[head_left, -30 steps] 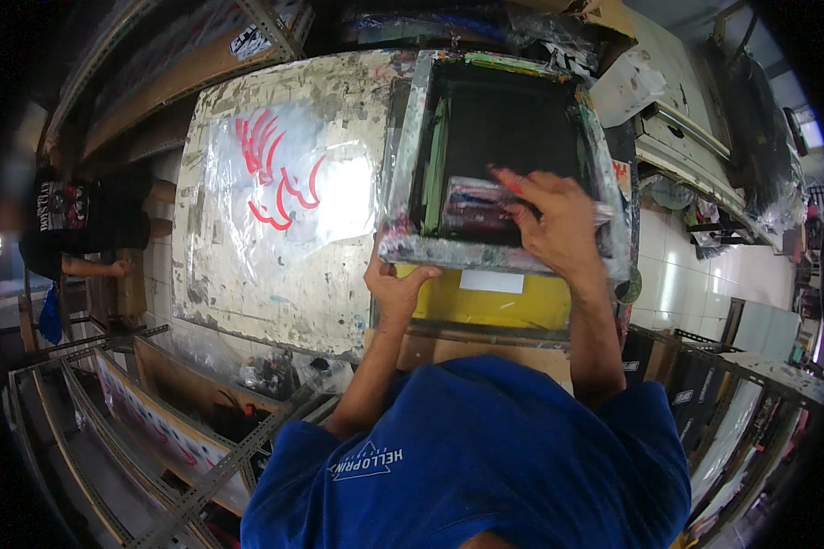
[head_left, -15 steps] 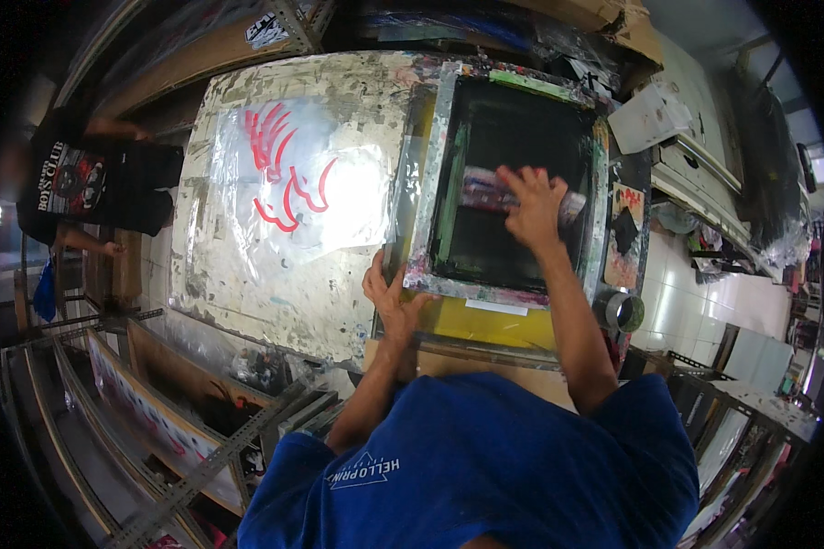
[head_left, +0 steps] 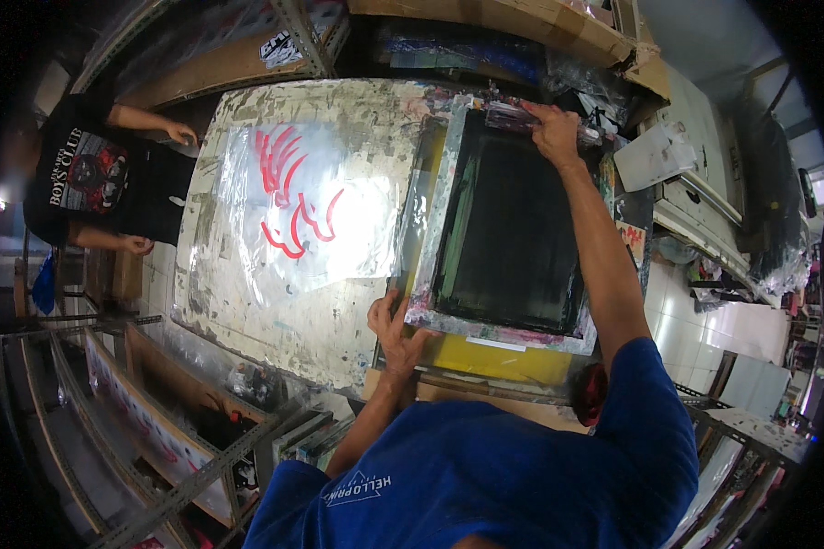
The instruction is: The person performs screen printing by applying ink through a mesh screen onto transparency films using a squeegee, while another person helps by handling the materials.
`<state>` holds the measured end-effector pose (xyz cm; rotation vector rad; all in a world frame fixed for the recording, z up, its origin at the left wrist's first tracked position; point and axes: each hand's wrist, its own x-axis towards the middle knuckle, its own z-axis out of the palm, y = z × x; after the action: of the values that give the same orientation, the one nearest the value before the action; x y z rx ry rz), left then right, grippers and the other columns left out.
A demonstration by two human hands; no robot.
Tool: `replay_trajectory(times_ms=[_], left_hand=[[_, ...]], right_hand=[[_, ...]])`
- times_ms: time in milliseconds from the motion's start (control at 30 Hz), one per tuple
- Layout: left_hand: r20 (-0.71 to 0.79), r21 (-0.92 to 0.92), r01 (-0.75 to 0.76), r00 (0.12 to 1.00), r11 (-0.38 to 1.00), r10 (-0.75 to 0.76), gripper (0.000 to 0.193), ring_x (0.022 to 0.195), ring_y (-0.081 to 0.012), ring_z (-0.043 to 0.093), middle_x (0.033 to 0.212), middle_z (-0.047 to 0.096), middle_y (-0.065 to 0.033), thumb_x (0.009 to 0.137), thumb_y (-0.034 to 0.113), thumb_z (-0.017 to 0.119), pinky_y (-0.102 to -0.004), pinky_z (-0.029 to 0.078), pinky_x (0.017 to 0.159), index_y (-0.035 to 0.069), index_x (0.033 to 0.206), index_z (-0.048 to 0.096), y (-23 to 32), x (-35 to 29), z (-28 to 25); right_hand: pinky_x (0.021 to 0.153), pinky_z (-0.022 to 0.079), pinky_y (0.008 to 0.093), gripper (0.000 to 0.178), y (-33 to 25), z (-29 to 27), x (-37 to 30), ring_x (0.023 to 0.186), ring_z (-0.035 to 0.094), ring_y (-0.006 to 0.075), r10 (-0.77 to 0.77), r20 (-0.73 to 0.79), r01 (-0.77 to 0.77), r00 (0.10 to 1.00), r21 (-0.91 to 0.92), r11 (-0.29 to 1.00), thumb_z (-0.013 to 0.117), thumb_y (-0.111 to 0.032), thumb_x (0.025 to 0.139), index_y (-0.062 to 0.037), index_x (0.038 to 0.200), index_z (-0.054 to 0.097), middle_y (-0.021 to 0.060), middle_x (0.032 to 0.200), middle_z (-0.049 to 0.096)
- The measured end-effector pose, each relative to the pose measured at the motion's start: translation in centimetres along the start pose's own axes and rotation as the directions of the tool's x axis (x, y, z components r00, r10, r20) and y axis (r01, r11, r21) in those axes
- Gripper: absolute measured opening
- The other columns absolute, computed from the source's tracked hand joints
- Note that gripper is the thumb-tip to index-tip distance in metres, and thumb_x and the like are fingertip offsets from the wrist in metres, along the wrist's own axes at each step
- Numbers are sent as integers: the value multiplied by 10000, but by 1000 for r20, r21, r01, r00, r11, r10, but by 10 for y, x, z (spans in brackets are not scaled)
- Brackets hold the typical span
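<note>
1 squeegee [head_left: 513, 117] is gripped by right fingers [head_left: 542, 113]; left fingers [head_left: 381, 313] spread at the screen frame [head_left: 436, 215].

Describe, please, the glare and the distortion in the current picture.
In the head view, white glare washes out the right part of the plastic sheet; there, the framed screen looks dark, without such glare; also there, the edges of the worktable curve.

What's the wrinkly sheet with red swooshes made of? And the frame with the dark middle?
The sheet looks like thin, glossy plastic: it wrinkles and glares. The frame might be metal or wood; blotchy, paint-like stains hide which. Its dark middle could be stretched mesh: it's flat and smooth-looking.
</note>
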<state>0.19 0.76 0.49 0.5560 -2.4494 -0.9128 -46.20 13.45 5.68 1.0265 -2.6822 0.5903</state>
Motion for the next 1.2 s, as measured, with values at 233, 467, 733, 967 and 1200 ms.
replay_trajectory(times_ms=[233, 467, 733, 967, 1200], left_hand=[[-45, -128, 94, 994, 987, -101, 779, 1179, -350, 454, 1215, 559, -177, 595, 283, 889, -466, 328, 1018, -2, 1265, 614, 0, -6, 8], [-229, -260, -35, 973, 965, -26, 700, 1096, -342, 487, 1108, 578, -169, 588, 139, 879, -437, 388, 968, -28, 1222, 637, 28, 16, -5], [-349, -686, -121, 920, 717, -179, 468, 1122, -233, 554, 1201, 590, -144, 795, 37, 762, -337, 405, 1017, -83, 1216, 595, 119, 120, -40], [-282, 125, 153, 953, 980, -112, 460, 978, -331, 608, 963, 643, -156, 809, 280, 794, -419, 461, 828, 5, 1147, 647, 18, 102, 26], [-202, 237, 53, 979, 970, -4, 144, 819, -278, 616, 826, 652, -60, 812, 171, 756, -451, 436, 703, 50, 875, 710, 8, 70, 63]], right_hand=[[999, 461, 338, 546, -7, -33, -26, 1159, 629, 335, 167, 11, -163, 986, 294, 942, 649, -44, 747, -143, 1285, 652, 183, 1223, 667], [1009, 469, 369, 553, -108, -128, -142, 1175, 621, 332, 224, 179, -285, 958, 504, 815, 713, -79, 741, -189, 1279, 656, 154, 1252, 656], [753, 439, 410, 552, -189, -231, -154, 887, 597, 301, -194, -188, 178, 963, -102, 979, 703, -205, 688, -174, 1238, 668, 102, 920, 606], [600, 466, 323, 449, -173, -275, -61, 627, 576, 229, -106, -125, 121, 986, 118, 986, 629, -213, 747, -78, 1167, 712, 125, 787, 705], [633, 499, 319, 468, -159, -286, -27, 635, 597, 206, -119, -234, 149, 965, 116, 982, 605, -251, 739, -28, 1133, 726, 153, 846, 734]])
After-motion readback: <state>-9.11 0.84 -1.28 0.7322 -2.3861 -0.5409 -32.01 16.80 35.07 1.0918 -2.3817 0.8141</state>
